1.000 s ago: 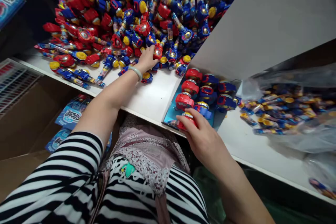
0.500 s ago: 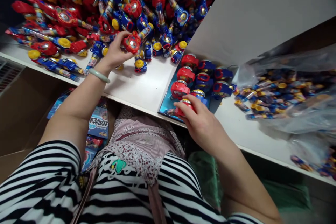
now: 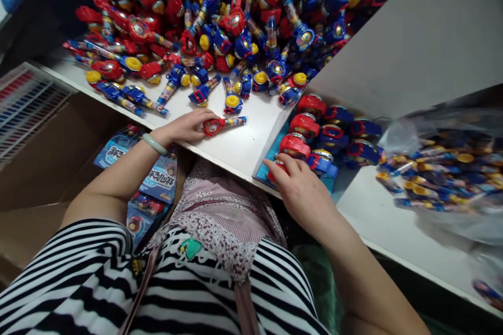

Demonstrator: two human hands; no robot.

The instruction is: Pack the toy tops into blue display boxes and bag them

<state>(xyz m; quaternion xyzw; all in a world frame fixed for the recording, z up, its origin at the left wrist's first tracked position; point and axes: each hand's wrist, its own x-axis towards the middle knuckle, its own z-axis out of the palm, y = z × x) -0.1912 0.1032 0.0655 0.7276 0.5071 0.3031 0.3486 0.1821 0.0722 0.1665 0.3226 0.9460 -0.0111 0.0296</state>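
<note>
My left hand (image 3: 192,125) pinches the round body of a red toy watch (image 3: 214,126) with a clear tube of small coloured bits. The toy lies low over the white tabletop (image 3: 251,138), its tube pointing right. My right hand (image 3: 306,193) has its fingers curled over another red toy watch (image 3: 277,169) at the front corner of a shallow blue tray (image 3: 268,154); the hand hides much of that toy. Red toy watches (image 3: 304,124) and blue ones (image 3: 333,135) stand in rows in the tray. Loose blue toy watches (image 3: 232,100) lie just beyond my left hand.
A big heap of red and blue toy watches (image 3: 188,26) fills the back. A white upright panel (image 3: 408,36) stands right of it. Clear bags of small tubes (image 3: 444,167) lie at the right. Below the table edge, an open carton (image 3: 43,167) stands beside printed blue packs (image 3: 161,178).
My left hand has brought the red toy watch from the heap's edge down toward the table's front edge, its tube now pointing right. My right hand stays at the tray's front corner. The view has shifted.
</note>
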